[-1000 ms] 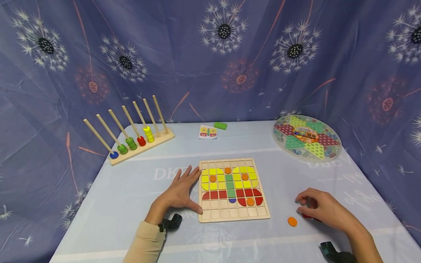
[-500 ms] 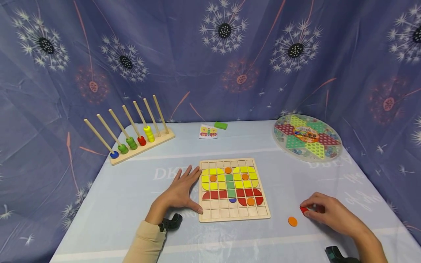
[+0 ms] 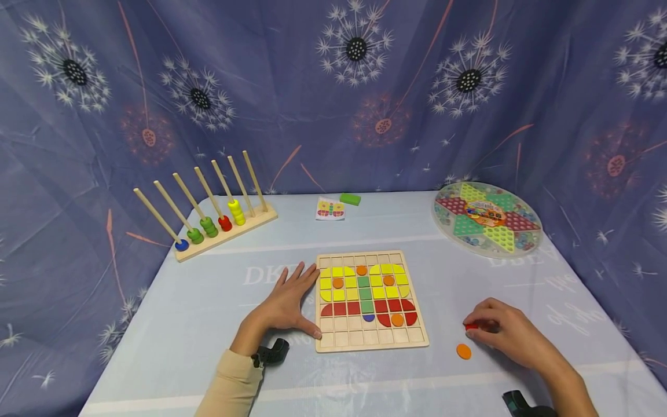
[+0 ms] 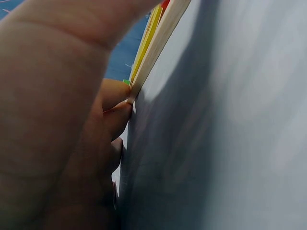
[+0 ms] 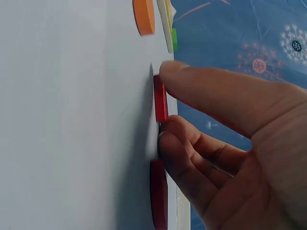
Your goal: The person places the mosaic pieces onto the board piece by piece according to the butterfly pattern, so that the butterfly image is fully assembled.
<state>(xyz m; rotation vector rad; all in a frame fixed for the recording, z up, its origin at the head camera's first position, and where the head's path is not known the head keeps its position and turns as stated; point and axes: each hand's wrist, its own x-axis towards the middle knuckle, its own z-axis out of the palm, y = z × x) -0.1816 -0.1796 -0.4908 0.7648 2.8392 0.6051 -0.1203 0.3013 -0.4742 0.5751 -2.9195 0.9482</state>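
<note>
My left hand [image 3: 286,304] spreads its fingers flat on the table, with thumb and fingertips touching the left edge of the wooden grid board [image 3: 341,340]. On the board lie yellow, red, green and orange pieces and one blue half-round, together forming a butterfly shape. To the right of the board, my right hand [image 3: 513,333] pinches a red tile [image 5: 160,99] between thumb and fingers, low over the table. A second red tile [image 5: 158,194] lies near the fingers in the right wrist view. An orange disc [image 3: 463,351] rests just left of the right hand.
A wooden bead stacker [image 3: 229,236] with several pegs stands at the back left. A printed butterfly card [image 3: 330,209] and a green block [image 3: 350,199] lie behind the board. At the back right is a round Chinese checkers board [image 3: 487,220]. A patterned curtain [image 3: 292,104] hangs behind.
My right hand has taken a red tile between thumb and fingers, and has shifted slightly left with it. My left hand and the board have stayed still.
</note>
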